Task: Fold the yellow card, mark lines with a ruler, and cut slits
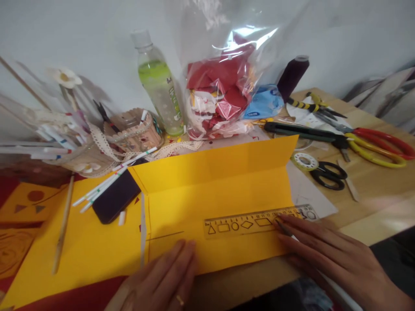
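Pale wood [382, 190] bears creased yellow card [223, 192], left fingers [177, 261] outstretched atop, right fingers [327, 237] gripping pen [339, 291].

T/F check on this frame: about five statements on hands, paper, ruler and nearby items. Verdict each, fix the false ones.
1. The clear ruler extends past the right edge of the folded yellow paper. True.
2. The left hand is on the ruler. False: it is at the paper's near edge, apart from the ruler.
3. The right hand holds a white writing tool. True.
4. The bottle has no cap. False: a white cap is on.
5. A wooden stick lies across the ruler. False: it lies far left.
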A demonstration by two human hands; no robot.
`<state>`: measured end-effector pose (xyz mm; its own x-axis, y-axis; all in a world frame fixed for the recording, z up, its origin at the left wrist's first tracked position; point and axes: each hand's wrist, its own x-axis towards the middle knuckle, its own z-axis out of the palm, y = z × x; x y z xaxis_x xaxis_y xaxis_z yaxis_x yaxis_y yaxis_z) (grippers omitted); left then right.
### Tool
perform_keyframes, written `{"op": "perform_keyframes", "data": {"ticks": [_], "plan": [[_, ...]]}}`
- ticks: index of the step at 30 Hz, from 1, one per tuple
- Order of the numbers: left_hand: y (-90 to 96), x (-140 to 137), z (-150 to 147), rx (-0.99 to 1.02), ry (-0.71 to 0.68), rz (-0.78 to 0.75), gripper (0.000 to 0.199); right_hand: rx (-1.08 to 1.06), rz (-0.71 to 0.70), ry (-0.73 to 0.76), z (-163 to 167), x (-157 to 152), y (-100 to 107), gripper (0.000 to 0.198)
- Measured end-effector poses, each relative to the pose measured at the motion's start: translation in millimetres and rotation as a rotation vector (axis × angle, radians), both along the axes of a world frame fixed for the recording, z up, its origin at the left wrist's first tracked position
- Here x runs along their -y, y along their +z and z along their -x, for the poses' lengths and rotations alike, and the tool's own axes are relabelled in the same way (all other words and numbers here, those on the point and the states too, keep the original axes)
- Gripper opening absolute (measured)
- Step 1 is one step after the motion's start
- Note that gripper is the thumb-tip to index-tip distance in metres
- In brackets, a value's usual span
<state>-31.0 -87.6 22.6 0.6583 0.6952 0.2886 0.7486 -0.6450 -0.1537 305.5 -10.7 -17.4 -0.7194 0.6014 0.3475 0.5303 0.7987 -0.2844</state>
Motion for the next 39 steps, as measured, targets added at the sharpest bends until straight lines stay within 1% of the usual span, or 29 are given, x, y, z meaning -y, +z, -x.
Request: {"op": "perform_keyframes", "data": {"ticks": [1,3,4,7,12,15,17,20,26,31,36,39], "plan": [[0.7,-9,-12,0.013,-0.033,-0.021,0.04,0.001,-0.005,0.0,0,0,-1,0.048],[-2.5,-25,-34,0.082,-0.069,-0.059,0.033,-0.01,-0.019,-0.001,1,0,0,0.046],[-5.8,-32,-43,0.128,-0.066,-0.084,0.03,-0.012,-0.028,0.002,2,0,1,0.045],[-16.0,-46,-56,0.123,-0.061,-0.092,0.031,0.012,-0.036,0.006,10,-7,6,0.042],[-22.3,-57,-49,0.083,-0.034,-0.144,0.025,0.036,-0.006,-0.03,27,-23,17,0.038],[-22.2,-57,-47,0.09,-0.037,-0.181,0.024,0.041,-0.028,-0.032,31,-26,17,0.038],[-21.4,-56,-49,0.126,-0.059,-0.188,0.028,0.042,-0.049,-0.045,30,-26,15,0.034],[-19.6,-53,-52,0.163,-0.088,-0.162,0.037,0.021,-0.101,-0.077,27,-24,12,0.032],[-18.2,-55,-49,0.164,-0.101,-0.123,0.042,-0.021,-0.286,-0.199,29,-22,13,0.025],[-18.5,-57,-49,0.144,-0.113,-0.135,0.045,-0.02,-0.287,-0.303,31,-21,13,0.027],[-18.6,-58,-50,0.144,-0.107,-0.14,0.043,-0.065,-0.279,-0.346,28,-17,9,0.031],[-19.0,-57,-51,0.148,-0.093,-0.131,0.041,-0.091,-0.254,-0.375,27,-16,7,0.03]]}}
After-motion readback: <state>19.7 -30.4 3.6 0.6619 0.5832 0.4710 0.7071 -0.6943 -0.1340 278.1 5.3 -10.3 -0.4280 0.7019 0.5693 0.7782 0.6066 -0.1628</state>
